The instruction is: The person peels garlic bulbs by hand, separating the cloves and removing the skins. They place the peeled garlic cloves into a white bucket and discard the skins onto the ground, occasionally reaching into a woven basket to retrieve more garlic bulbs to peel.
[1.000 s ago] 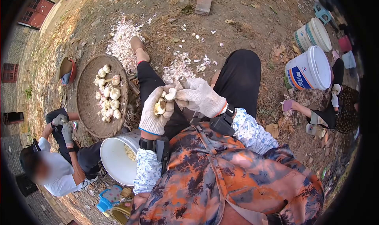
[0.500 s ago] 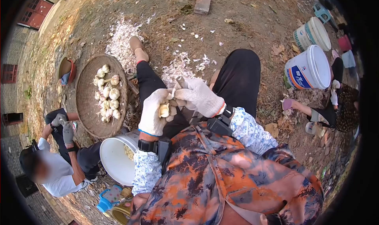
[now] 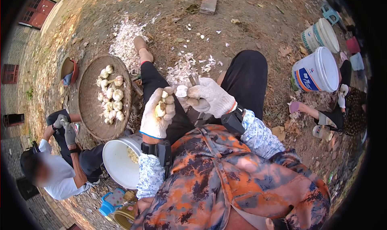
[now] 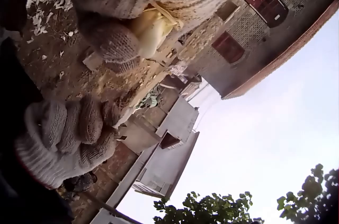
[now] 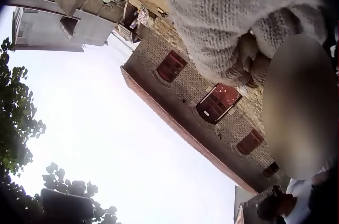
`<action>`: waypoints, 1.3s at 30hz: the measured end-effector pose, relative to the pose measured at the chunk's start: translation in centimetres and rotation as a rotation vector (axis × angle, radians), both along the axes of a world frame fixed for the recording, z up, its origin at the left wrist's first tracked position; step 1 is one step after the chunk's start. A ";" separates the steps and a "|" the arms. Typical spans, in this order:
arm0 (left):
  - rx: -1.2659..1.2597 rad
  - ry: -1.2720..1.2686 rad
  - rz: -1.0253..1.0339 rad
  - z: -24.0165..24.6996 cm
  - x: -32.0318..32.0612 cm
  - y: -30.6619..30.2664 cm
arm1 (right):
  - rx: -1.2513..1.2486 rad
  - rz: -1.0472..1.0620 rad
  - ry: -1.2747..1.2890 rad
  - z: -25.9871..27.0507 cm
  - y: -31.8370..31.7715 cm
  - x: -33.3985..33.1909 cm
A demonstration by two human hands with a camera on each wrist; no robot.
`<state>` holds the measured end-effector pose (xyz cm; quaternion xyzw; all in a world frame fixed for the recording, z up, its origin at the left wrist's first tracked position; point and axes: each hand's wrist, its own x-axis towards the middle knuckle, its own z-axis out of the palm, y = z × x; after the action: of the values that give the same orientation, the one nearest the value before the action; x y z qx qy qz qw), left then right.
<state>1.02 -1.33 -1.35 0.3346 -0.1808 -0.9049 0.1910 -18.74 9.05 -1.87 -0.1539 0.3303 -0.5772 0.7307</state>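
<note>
My gloved left hand (image 3: 156,116) holds a partly peeled garlic bulb (image 3: 160,110) in its curled fingers, with a pale clove at its top. Just to its right, my gloved right hand (image 3: 212,97) pinches a white piece of garlic (image 3: 182,91) and has a small blade-like tool (image 3: 194,79) sticking up between its fingers. The two hands are slightly apart. In the left wrist view the bulb (image 4: 152,34) shows yellowish white under the left glove (image 4: 108,38). Glove and blur hide most of the right hand's grip in the right wrist view.
A woven basket (image 3: 86,95) of garlic bulbs lies at left, above an open white bucket (image 3: 117,165) containing cloves. Peelings (image 3: 128,42) litter the ground. Lidded buckets (image 3: 308,74) stand right. One person (image 3: 60,169) sits left, another (image 3: 354,109) far right.
The hands were together at the bulb and have moved apart, the right hand shifting right with the white piece. The left hand has turned slightly, showing more of the bulb.
</note>
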 end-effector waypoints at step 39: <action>0.147 0.133 0.108 -2.2 -0.1 -0.4 | -0.060 -0.110 0.744 0.6 -0.9 -0.2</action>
<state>0.94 -1.69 -3.51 0.2960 -0.0824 -0.9244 0.2262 -18.94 8.16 -1.26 -0.3565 0.5640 -0.5295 0.5239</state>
